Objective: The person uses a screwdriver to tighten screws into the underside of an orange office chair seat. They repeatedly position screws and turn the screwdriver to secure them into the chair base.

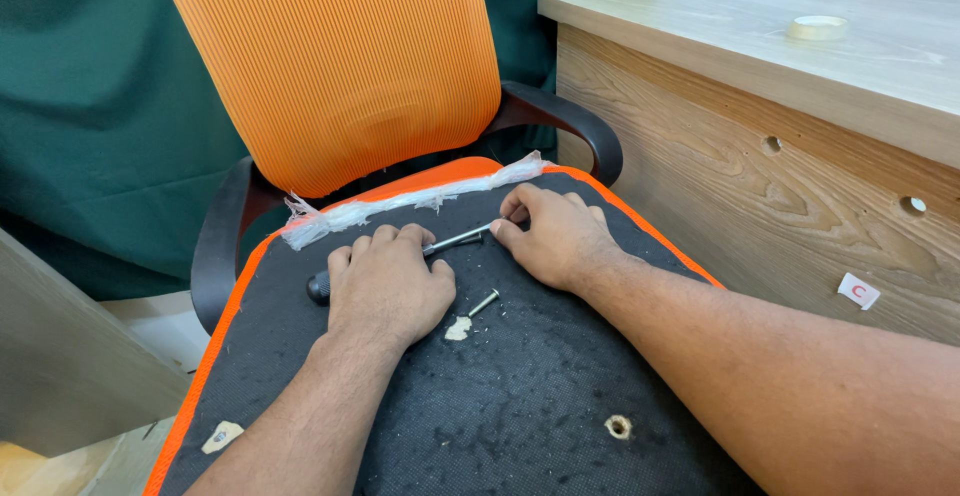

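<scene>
— Gripping the screwdriver [400,259] with our left hand [388,288]: the fingers are wrapped over its dark handle, and only the handle's end shows, just left of the knuckles.

— And our right hand [558,238]?

— It pinches the far end of the metal shaft, thumb and first finger pressed together on it. The shaft runs between the two hands, slightly tilted, low over the black seat [520,396].

— What lies near the grip?

— Just below the shaft, between our wrists, a loose screw [484,303] lies on the seat. Beside it, toward the left hand, we see a small pale chip [458,329]. Closer to us from the right hand there is a hole [618,426] in the seat fabric.

— And behind the hands?

— A strip of torn clear plastic [400,206] along the seat's back edge, then the orange backrest [330,66]. To the right of the right hand stands a wooden desk [760,176].
</scene>
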